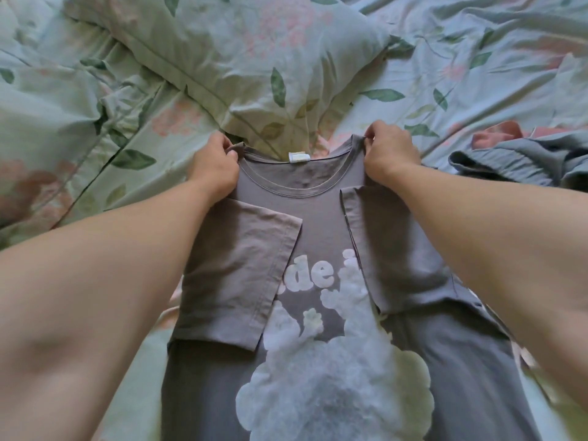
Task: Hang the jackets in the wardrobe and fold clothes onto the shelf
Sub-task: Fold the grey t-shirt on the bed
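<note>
While laid flat on bed (413,74) | grey T-shirt (318,218): sleeves folded inward | left hand (213,167), right hand (392,157): each pinches a shoulder.

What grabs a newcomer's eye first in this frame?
The grey T-shirt lying face up mid-bed, both sleeves folded inward over a white puffy print. The left hand and right hand each pinch a shoulder beside the collar. A floral pillow lies beyond it, a crumpled blue-grey garment at the right.

Floral pillow (222,49) on rumpled bedsheet (477,43)
</note>
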